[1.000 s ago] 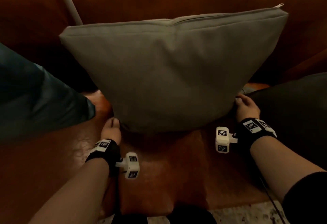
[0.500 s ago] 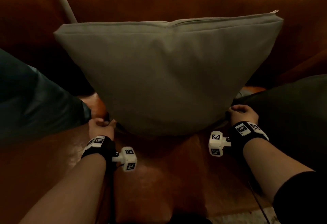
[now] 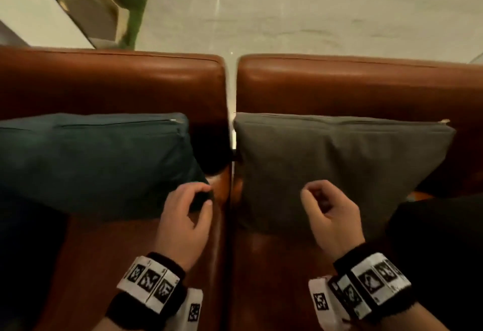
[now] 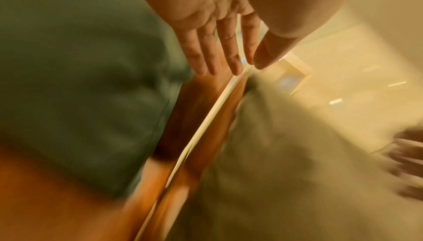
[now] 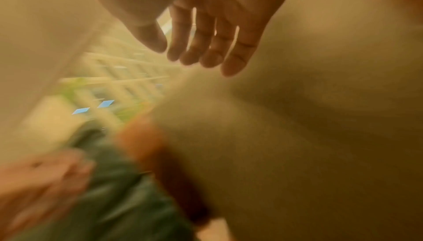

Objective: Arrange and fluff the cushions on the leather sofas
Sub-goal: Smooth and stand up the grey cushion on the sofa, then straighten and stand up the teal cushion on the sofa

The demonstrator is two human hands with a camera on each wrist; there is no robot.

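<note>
Teal cushion (image 3: pixel 88 163): it leans upright against the backrest of the left sofa (image 3: pixel 109 82), its zipper edge on top and its lower right corner close to the gap between the two sofas.
Left sofa seat (image 3: pixel 109 265): brown leather, bare in front of the teal cushion.
My left hand (image 3: pixel 183 223): it hovers at the teal cushion's lower right corner; the head view shows the fingers bent toward that corner, while the left wrist view shows them fairly straight and holding nothing. I cannot tell if the fingertips touch the fabric.
Gap (image 3: pixel 231 173): a narrow pale strip separates the two sofas.
Grey cushion (image 3: pixel 347 163): it stands upright against the backrest of the right sofa (image 3: pixel 366 84), its left edge just beside the gap.
My right hand (image 3: pixel 332 215): loosely curled in front of the grey cushion's lower middle, gripping nothing.
Dark cushion (image 3: pixel 441 252): near the right edge, overlapping the grey cushion's lower right corner.
Floor (image 3: pixel 313 9): pale, beyond the backrests.
</note>
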